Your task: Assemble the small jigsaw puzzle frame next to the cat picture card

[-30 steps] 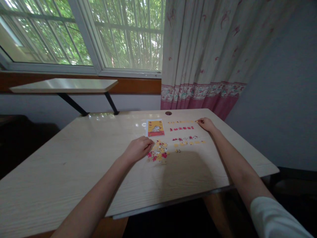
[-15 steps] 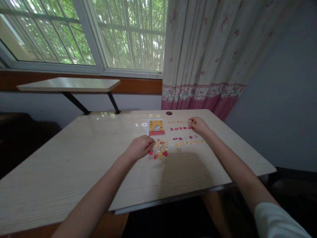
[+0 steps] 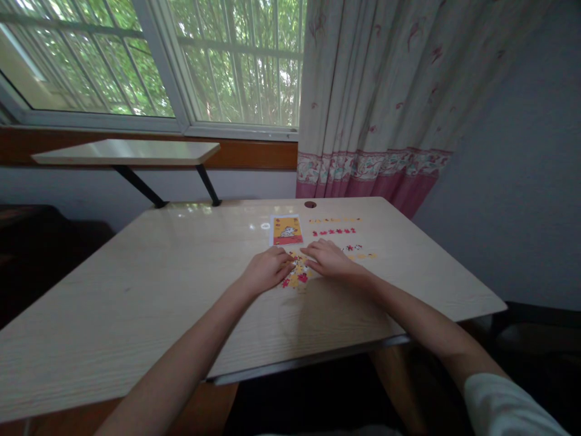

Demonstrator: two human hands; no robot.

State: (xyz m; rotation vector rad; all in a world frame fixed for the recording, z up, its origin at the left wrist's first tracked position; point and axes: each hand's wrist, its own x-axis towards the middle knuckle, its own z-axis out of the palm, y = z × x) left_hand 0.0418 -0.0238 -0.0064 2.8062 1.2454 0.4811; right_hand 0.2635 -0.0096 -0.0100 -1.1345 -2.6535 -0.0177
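A loose heap of jigsaw pieces [image 3: 298,277] in yellow, red and white lies on the desk between my two hands. My left hand [image 3: 267,270] rests at the heap's left side, its fingers stretched out over the pieces, partly covering them. From the right, my right hand [image 3: 330,259] reaches to the heap with thumb and forefinger apart; no piece shows between them. Behind the heap lies a picture card [image 3: 287,231] with a white animal on yellow and red. Sorted pieces form a yellow row [image 3: 336,220] and a red row [image 3: 334,232]. My right hand hides part of the nearer rows.
The pale wooden desk [image 3: 181,290] has a round cable hole [image 3: 310,204] at its back edge. A raised shelf [image 3: 127,151] on black brackets stands at the back left. A curtain [image 3: 372,109] hangs beside the barred window behind the desk.
My right hand has moved left and nearer from the far rows to the heap, uncovering the right ends of those rows. My left hand has shifted slightly right over the pieces.
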